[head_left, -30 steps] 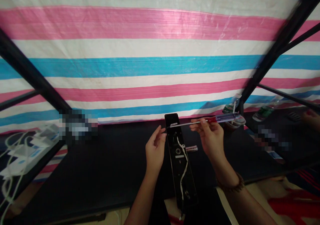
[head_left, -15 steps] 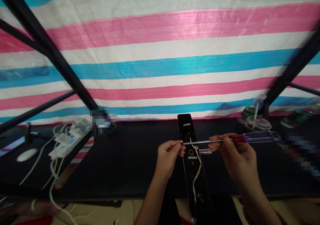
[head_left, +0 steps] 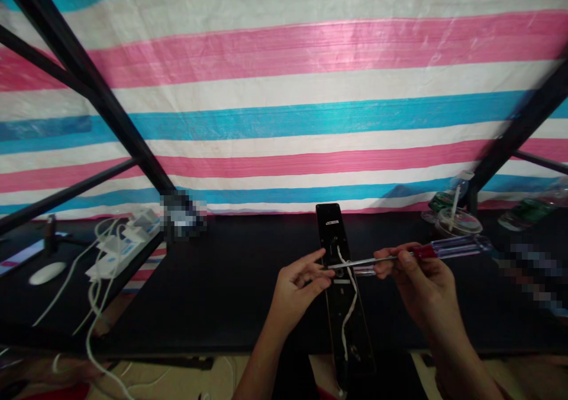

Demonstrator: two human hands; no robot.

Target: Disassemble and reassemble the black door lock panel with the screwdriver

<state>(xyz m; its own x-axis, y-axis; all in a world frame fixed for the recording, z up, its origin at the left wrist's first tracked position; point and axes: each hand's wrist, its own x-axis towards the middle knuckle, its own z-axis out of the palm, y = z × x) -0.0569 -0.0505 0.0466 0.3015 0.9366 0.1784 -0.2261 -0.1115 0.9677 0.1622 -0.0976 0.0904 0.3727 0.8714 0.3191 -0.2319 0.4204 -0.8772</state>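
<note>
The right hand (head_left: 419, 284) is gripping a red-and-clear-handled screwdriver (head_left: 448, 248) closed around its shaft, with the handle pointing toward 3 o'clock and the metal tip reaching across a black smart door lock panel (head_left: 332, 228). The left hand (head_left: 295, 293) is hovering half-curled at the tip, its fingers (head_left: 317, 265) right beside the shaft, though whether they are pinching it I cannot tell. The panel is lying on a black table (head_left: 244, 293), a white cable (head_left: 350, 311) trailing along it. Further out, a cup with a straw (head_left: 457, 225) is standing at about 2 o'clock, and a white power strip (head_left: 119, 252) is sitting at 9 o'clock — beyond it all, a striped tarp (head_left: 284, 116) is hanging.
</note>
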